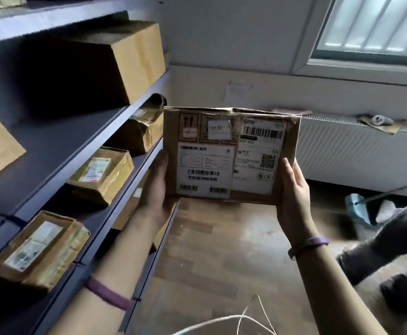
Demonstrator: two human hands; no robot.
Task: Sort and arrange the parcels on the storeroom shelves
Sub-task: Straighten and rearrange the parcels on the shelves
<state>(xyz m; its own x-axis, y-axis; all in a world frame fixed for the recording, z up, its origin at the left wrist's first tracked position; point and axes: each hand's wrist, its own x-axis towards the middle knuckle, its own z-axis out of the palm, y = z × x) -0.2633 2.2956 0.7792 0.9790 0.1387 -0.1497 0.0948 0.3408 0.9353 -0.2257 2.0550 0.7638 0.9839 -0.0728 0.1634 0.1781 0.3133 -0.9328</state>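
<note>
I have the box (231, 154) up in front of me, label side facing me, held out over the floor (212, 250) just right of the shelves (76, 131) and touching none of them. My left hand (155, 189) is clamped on its lower left edge, thumb up the side; my right hand (294, 197) grips the lower right corner the same way, thumb on the face. Both hold only the bottom part, so the top is free, and I'd judge the main risk is the box tipping away or toward me if I let one hand go to reach for a shelf. Its top edge looks torn and crumpled, so catching that flap on a shelf lip as I slide it in could rip it further or jam the box. The middle shelf beside me already carries three small parcels (102, 174), with gaps between them that look narrower than this box; pushing it in there could shove one off the front edge. The shelf above has a big carton (125, 61) with bare space on its left, which seems the safer slot. A white cord (243, 319) hangs below my arms and could snag a wrist.
</note>
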